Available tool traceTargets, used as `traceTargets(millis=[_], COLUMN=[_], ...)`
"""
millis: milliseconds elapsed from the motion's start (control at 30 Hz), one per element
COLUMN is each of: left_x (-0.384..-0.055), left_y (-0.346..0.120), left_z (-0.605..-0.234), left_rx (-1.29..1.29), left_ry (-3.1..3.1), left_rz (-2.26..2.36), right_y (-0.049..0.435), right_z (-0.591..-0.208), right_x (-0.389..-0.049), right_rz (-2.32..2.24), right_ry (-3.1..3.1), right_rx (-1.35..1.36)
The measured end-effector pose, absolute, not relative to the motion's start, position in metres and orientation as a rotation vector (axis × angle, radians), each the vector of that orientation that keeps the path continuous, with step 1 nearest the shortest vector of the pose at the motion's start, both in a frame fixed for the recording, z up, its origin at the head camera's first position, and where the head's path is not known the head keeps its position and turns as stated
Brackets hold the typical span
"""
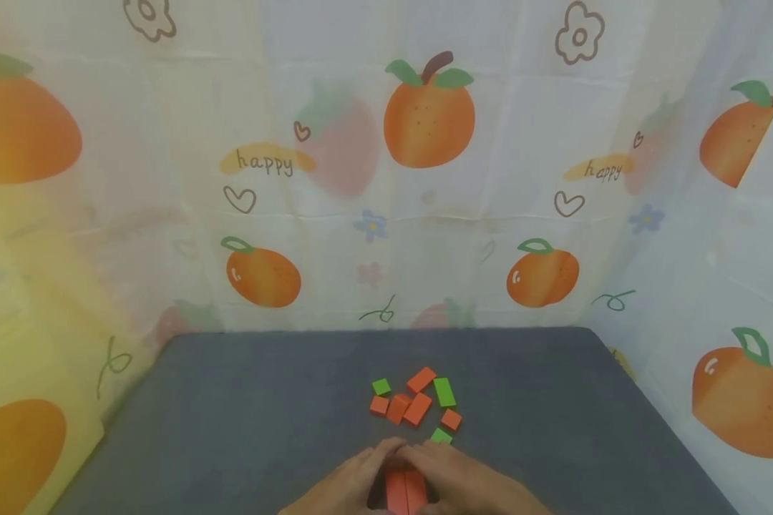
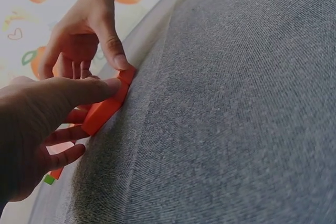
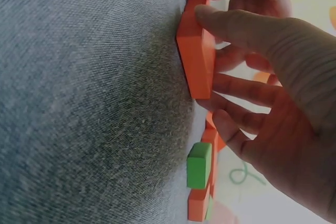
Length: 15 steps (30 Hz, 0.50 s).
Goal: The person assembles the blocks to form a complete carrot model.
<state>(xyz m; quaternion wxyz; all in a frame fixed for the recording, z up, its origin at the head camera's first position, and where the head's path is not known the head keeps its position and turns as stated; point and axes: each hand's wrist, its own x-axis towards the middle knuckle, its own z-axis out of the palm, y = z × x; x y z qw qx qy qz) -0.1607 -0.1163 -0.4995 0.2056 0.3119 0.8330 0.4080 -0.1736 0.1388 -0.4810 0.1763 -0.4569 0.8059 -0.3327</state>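
Two long orange blocks (image 1: 406,492) lie side by side on the grey cloth, close to the person. My left hand (image 1: 348,478) curves round them from the left, and my right hand (image 1: 473,481) from the right, with the fingertips of both hands meeting at the far end. In the left wrist view the left thumb (image 2: 105,88) presses the near face of the orange blocks (image 2: 103,112), fingers behind. The right wrist view shows the right thumb (image 3: 210,17) against the near side of the orange pair (image 3: 193,43), its fingers at the far side.
Just beyond the hands lies a loose group of orange blocks (image 1: 417,409) and green blocks (image 1: 444,392), some long and some small cubes. A small green block (image 1: 441,435) sits right by the right hand's knuckles. Fruit-printed curtains (image 1: 335,179) hang behind the dark table (image 1: 245,400).
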Motion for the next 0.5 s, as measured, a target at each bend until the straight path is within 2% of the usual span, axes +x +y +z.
traceTargets(millis=[167,500], left_x=[-0.1598,-0.1613], left_y=[-0.1151,-0.1135], left_z=[-0.5003,-0.5058], left_rx=[0.865,0.895], left_ry=[2.327,2.282], left_rz=[1.112,1.199], right_y=[0.14,0.1426], right_z=[-0.4814,-0.4798], right_x=[-0.1712,-0.1729], right_rz=[-0.997,-0.881], right_ry=[2.255,2.339], right_rx=[-1.221,-1.339])
